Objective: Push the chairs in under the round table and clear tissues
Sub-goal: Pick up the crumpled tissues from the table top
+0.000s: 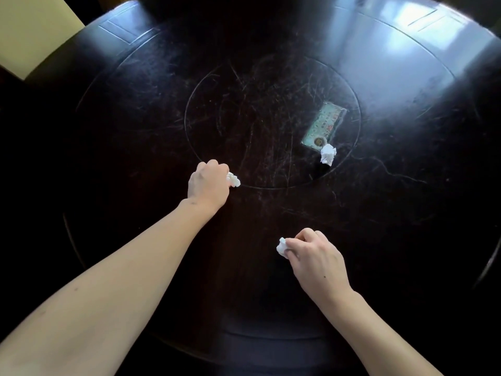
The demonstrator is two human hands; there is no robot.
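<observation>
On the dark round table (pixel 406 77), the left hand (pixel 207 183) pinches a crumpled tissue (pixel 234 179) near the middle, and the right hand (pixel 314 256), nearer the front edge, grips another tissue wad (pixel 282 247). A third tissue ball (pixel 328 154) lies loose, touching a green card (pixel 324 126) right of centre. Such wads should be light, soft and crushable; any fingertip pinch should do.

dim overall | daylight glare on table (pixel 423 50) far right | near and left edges fall to black | wide-angle bending at rim | focus soft, scratches legible mid-table
</observation>
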